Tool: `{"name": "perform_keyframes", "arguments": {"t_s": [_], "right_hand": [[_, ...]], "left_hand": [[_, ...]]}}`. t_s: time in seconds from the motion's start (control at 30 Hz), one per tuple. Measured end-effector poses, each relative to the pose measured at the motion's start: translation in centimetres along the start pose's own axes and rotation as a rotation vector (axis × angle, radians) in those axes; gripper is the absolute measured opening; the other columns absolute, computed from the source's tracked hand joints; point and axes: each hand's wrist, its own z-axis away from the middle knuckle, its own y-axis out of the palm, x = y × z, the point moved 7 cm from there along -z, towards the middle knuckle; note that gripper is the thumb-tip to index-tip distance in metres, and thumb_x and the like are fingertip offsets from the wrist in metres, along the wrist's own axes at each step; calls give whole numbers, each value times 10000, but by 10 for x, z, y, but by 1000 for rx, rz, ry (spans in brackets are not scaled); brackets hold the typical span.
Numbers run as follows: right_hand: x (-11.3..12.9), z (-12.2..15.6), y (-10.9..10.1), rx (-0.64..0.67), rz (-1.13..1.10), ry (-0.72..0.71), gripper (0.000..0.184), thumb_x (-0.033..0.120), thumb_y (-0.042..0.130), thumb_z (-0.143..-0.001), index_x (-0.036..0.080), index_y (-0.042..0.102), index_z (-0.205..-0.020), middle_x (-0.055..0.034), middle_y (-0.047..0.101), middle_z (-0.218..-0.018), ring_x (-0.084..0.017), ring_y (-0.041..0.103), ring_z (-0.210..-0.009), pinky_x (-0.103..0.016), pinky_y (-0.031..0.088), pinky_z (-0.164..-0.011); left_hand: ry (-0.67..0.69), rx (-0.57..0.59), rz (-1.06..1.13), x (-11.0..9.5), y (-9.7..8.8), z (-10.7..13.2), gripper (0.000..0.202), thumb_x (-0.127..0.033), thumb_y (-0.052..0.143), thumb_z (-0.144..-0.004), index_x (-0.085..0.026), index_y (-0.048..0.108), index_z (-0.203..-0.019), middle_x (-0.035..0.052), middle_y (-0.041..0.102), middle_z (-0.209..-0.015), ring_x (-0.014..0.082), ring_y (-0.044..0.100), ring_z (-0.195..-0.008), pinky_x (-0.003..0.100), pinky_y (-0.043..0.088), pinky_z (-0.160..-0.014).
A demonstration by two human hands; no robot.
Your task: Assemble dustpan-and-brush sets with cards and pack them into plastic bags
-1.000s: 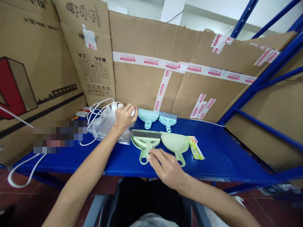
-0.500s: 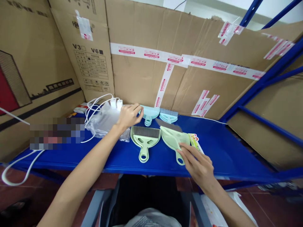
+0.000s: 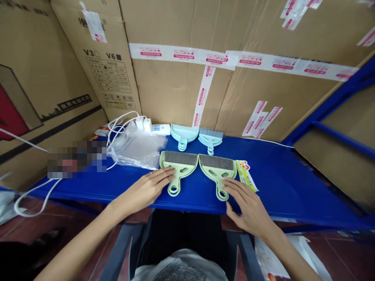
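Two pale green hand brushes lie side by side on the blue shelf (image 3: 281,183), bristles away from me. My left hand (image 3: 146,189) rests flat with fingers spread, fingertips touching the left green brush (image 3: 178,168). My right hand (image 3: 249,205) lies open at the shelf's front edge, its fingertips at the handle of the right green brush (image 3: 217,171). Neither hand holds anything. A printed label card (image 3: 246,176) lies just right of that brush.
A stack of light blue dustpans (image 3: 184,134) and a light blue brush (image 3: 210,138) sit behind. Clear plastic bags (image 3: 136,148), white chargers and cables (image 3: 140,123) lie at the left. Taped cardboard boxes (image 3: 234,89) wall the back; a blue rack post (image 3: 331,105) stands right.
My left hand left the plastic bags at the back and came down beside the left green brush. The right-hand green piece now shows bristles. My right hand stays at its handle.
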Motion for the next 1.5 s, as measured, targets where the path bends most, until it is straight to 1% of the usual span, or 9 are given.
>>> {"name": "perform_keyframes", "arguments": {"t_s": [0.1, 0.23, 0.5, 0.67, 0.9, 1.13, 1.33, 1.4, 1.5], "right_hand": [[-1, -4, 10, 42, 97, -66, 571, 99, 559, -920, 167, 584, -1486, -163, 601, -1541, -339, 537, -1464, -562, 529, -1153], [1, -4, 19, 77, 203, -166, 479, 121, 579, -976, 93, 620, -1453, -202, 611, -1520, -349, 588, -1416, -543, 544, -1150], [-1, 3, 22, -37, 183, -280, 626, 11, 586, -984, 94, 476, -1595, -205, 640, -1476, -322, 583, -1420, -494, 552, -1155], [-5, 1, 22, -39, 139, -303, 662, -8, 565, -993, 107, 420, -1629, -195, 646, -1468, -304, 586, -1415, -486, 542, -1167], [-7, 0, 21, -34, 129, -324, 487, 80, 606, -1009, 97, 587, -1496, -198, 700, -1403, -313, 641, -1358, -463, 596, -1113], [-18, -9, 26, -23, -46, -170, 478, 96, 610, -958, 196, 626, -1425, -172, 718, -1322, -325, 688, -1275, -520, 625, -1038], [-36, -16, 35, 9, 68, -73, 826, 2, 517, -862, 181, 368, -1654, -223, 569, -1519, -385, 601, -1377, -566, 603, -1045], [-35, -16, 39, 22, 138, -144, 927, -49, 480, -840, 182, 248, -1707, -210, 576, -1535, -375, 574, -1419, -561, 583, -1084], [-29, -15, 43, 50, 206, -257, 970, -105, 443, -831, 111, 128, -1723, -212, 630, -1486, -360, 570, -1430, -518, 578, -1106]], "left_hand": [[-14, -58, -105, -11, 9, -1, 476, -91, 519, -994, -130, 600, -1461, 156, 574, -1563, 295, 520, -1485, 473, 526, -1182], [-7, -106, -190, -26, 14, -4, 452, -131, 509, -1009, -83, 601, -1448, 180, 598, -1531, 320, 583, -1425, 466, 578, -1106], [-2, -271, -190, -37, 19, 6, 465, -31, 503, -995, -122, 591, -1442, 160, 683, -1430, 295, 611, -1400, 447, 602, -1089], [22, -202, -212, -37, 19, 3, 360, -34, 495, -1004, -111, 662, -1314, 172, 677, -1437, 293, 632, -1375, 447, 591, -1104], [100, -93, -323, -45, 12, -8, 320, -59, 405, -1039, -48, 675, -1211, 215, 718, -1326, 320, 680, -1283, 412, 634, -960], [59, -104, -194, -33, 12, -11, 215, -96, 511, -1011, -128, 666, -1158, 158, 729, -1269, 289, 686, -1239, 417, 605, -1030], [-80, 16, -223, -20, 15, -19, 676, 17, 516, -877, -96, 456, -1540, 190, 549, -1561, 336, 554, -1414, 487, 518, -1149], [-79, 35, -256, -18, 21, -21, 651, 21, 504, -881, -91, 485, -1522, 189, 523, -1594, 337, 498, -1475, 484, 498, -1164], [-31, 13, -331, -18, 30, -21, 522, 15, 464, -939, -38, 552, -1451, 206, 608, -1509, 310, 566, -1422, 438, 506, -1140]]}}
